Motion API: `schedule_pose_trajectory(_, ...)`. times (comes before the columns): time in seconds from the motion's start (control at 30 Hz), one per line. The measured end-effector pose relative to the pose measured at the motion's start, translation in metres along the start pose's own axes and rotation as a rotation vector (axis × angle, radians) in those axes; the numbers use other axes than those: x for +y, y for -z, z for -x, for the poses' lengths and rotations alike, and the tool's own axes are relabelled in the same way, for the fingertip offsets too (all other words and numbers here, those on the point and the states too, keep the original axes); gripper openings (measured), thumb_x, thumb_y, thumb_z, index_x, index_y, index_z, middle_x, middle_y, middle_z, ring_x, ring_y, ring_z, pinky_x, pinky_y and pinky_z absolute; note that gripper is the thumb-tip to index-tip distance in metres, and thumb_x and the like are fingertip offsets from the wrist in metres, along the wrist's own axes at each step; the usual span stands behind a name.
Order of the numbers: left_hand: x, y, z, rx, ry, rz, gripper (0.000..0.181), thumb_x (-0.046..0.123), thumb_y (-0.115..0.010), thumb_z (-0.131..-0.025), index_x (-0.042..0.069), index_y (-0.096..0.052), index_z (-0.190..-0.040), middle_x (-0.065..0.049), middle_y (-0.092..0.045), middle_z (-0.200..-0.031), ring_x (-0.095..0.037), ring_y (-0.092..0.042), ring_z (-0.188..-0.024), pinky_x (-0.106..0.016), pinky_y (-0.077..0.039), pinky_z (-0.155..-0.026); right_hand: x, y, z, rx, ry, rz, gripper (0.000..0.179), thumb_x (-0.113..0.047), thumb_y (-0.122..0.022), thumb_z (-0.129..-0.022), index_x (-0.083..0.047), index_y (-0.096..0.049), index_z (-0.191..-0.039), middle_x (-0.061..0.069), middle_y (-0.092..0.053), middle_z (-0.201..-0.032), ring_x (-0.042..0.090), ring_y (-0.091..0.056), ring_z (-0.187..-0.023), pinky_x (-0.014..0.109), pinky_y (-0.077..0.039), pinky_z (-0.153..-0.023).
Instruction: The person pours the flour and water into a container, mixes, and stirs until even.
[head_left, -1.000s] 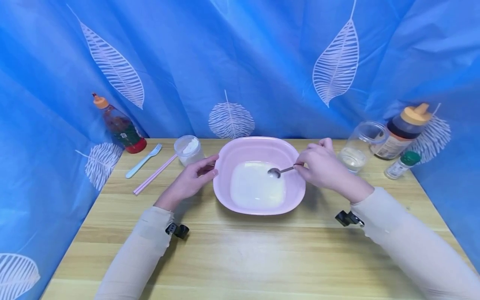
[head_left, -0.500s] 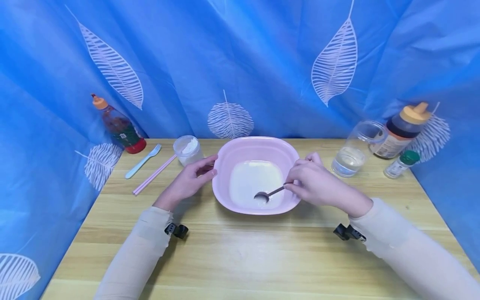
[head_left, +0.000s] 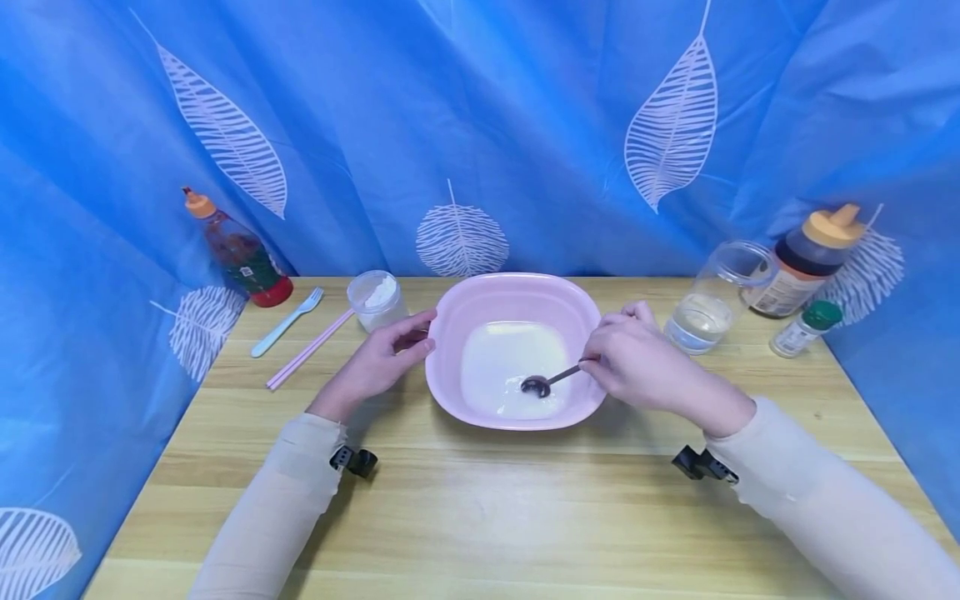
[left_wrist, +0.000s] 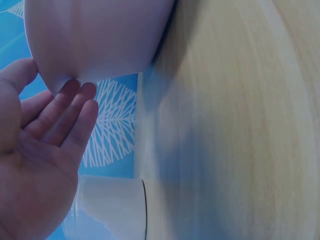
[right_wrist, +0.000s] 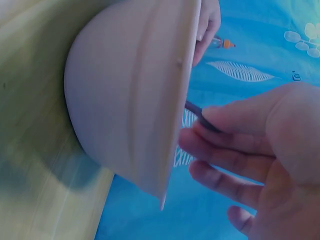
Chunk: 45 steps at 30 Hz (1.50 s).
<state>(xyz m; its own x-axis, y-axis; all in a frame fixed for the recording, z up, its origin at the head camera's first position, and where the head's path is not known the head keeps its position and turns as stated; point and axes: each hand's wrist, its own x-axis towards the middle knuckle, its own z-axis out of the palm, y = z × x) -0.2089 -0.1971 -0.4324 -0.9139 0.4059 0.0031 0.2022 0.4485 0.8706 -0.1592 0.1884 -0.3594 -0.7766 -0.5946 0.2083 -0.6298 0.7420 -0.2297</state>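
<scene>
A pink basin (head_left: 517, 292) holds a shallow milky white liquid (head_left: 495, 358). At its left side, my left hand (head_left: 378, 358) rests thumb and fingertips against the rim and outer wall. The left wrist view shows those fingers (left_wrist: 79, 127) fairly straight, touching the wall from outside. My right hand (head_left: 637, 358), over the basin's right rim, pinches a dark spoon (head_left: 564, 375) by its handle. The spoon's bowl dips into the liquid, with small ripples around it. In the right wrist view, thumb and forefinger grip the handle (right_wrist: 204, 119); its end is hidden in the hand.
Left of the basin are a tub of white powder (head_left: 377, 300), pink chopsticks (head_left: 309, 350), a pale blue fork (head_left: 287, 322) and a red sauce bottle (head_left: 247, 254). At right stand a clear cup (head_left: 701, 317) of liquid, a dark sauce bottle (head_left: 798, 262) and a green-capped shaker (head_left: 805, 329).
The right hand has swept the spoon from the liquid's upper right toward the front, then slightly back to the right. The left hand and basin stay in place.
</scene>
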Motion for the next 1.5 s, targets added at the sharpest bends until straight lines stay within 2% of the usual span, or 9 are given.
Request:
schedule_pose_trajectory(0.13,0.001,0.000,0.000,-0.005,-0.003,-0.001,0.057,0.024,-0.065,-0.110,0.008,-0.049,-0.162,-0.018,-0.066,-0.147,-0.036,-0.064,-0.135,-0.055,-0.048,-0.122,0.005,-0.002,-0.002,0.033,-0.050,0.042,0.006,-0.007,-0.085,-0.086,-0.012,-0.083,-0.087,0.000,-0.079,-0.084,0.027,-0.067,-0.095,0.055,-0.035,-0.098)
schedule_pose_trajectory(0.27,0.001,0.000,0.000,-0.008,-0.003,0.001,0.058,0.025,-0.065,-0.110,0.008,-0.049,-0.162,-0.018,-0.066,-0.147,-0.036,-0.064,-0.135,-0.055,-0.048,-0.123,0.009,-0.012,-0.010,0.075,-0.097,0.054,0.005,-0.009,-0.082,-0.091,-0.011,-0.082,-0.086,0.002,-0.079,-0.083,0.029,-0.066,-0.092,0.053,-0.036,-0.096)
schedule_pose_trajectory(0.53,0.001,-0.001,0.001,-0.006,-0.005,-0.001,0.058,0.026,-0.065,-0.110,0.008,-0.049,-0.162,-0.018,-0.066,-0.147,-0.036,-0.064,-0.135,-0.055,-0.048,-0.123,0.009,-0.032,-0.038,0.105,-0.143,0.007,0.010,-0.015,-0.077,-0.096,-0.009,-0.083,-0.091,0.003,-0.081,-0.085,0.028,-0.066,-0.089,0.051,-0.037,-0.094)
schedule_pose_trajectory(0.73,0.000,-0.001,0.001,-0.007,-0.005,-0.004,0.058,0.026,-0.065,-0.110,0.009,-0.049,-0.162,-0.017,-0.066,-0.148,-0.036,-0.064,-0.135,-0.056,-0.048,-0.123,0.005,-0.040,-0.062,0.067,-0.103,-0.025,0.012,-0.013,-0.076,-0.096,-0.009,-0.083,-0.087,0.003,-0.081,-0.085,0.025,-0.069,-0.084,0.051,-0.037,-0.096)
schedule_pose_trajectory(0.9,0.000,0.000,0.001,-0.005,-0.010,-0.005,0.058,0.026,-0.065,-0.110,0.009,-0.049,-0.163,-0.018,-0.066,-0.148,-0.036,-0.064,-0.135,-0.056,-0.048,-0.123,-0.002,-0.043,-0.072,0.014,-0.016,-0.042,0.009,-0.013,-0.077,-0.096,-0.011,-0.083,-0.089,0.000,-0.080,-0.086,0.023,-0.072,-0.089,0.055,-0.035,-0.102)
schedule_pose_trajectory(1.0,0.001,-0.001,0.001,-0.005,-0.012,-0.003,0.058,0.025,-0.065,-0.110,0.009,-0.049,-0.162,-0.018,-0.066,-0.148,-0.036,-0.064,-0.135,-0.055,-0.048,-0.123,-0.009,-0.041,-0.069,-0.021,0.039,-0.058,0.007,-0.012,-0.078,-0.095,-0.011,-0.083,-0.090,-0.001,-0.079,-0.086,0.022,-0.072,-0.093,0.056,-0.034,-0.103)
schedule_pose_trajectory(1.17,0.002,0.000,0.002,-0.003,-0.005,-0.004,0.058,0.026,-0.065,-0.110,0.009,-0.049,-0.162,-0.018,-0.066,-0.148,-0.037,-0.064,-0.136,-0.055,-0.048,-0.123,-0.014,-0.032,-0.053,-0.074,0.116,-0.064,0.006,-0.012,-0.081,-0.094,-0.014,-0.083,-0.089,-0.004,-0.077,-0.084,0.019,-0.068,-0.088,0.057,-0.034,-0.103)
schedule_pose_trajectory(1.4,0.000,0.000,0.001,0.000,-0.004,-0.005,0.058,0.026,-0.065,-0.110,0.009,-0.049,-0.162,-0.018,-0.065,-0.149,-0.036,-0.064,-0.136,-0.055,-0.047,-0.124,-0.007,-0.009,-0.025,-0.109,0.139,-0.083,0.012,-0.008,-0.084,-0.091,-0.017,-0.081,-0.083,-0.012,-0.071,-0.077,0.014,-0.064,-0.088,0.053,-0.033,-0.103)
schedule_pose_trajectory(1.5,-0.001,0.000,0.001,0.002,-0.007,-0.002,0.057,0.026,-0.065,-0.110,0.008,-0.049,-0.162,-0.017,-0.066,-0.148,-0.036,-0.064,-0.136,-0.055,-0.047,-0.124,0.000,0.000,-0.014,-0.103,0.150,-0.051,0.013,-0.007,-0.086,-0.089,-0.017,-0.080,-0.083,-0.012,-0.071,-0.077,0.014,-0.063,-0.087,0.052,-0.034,-0.102)
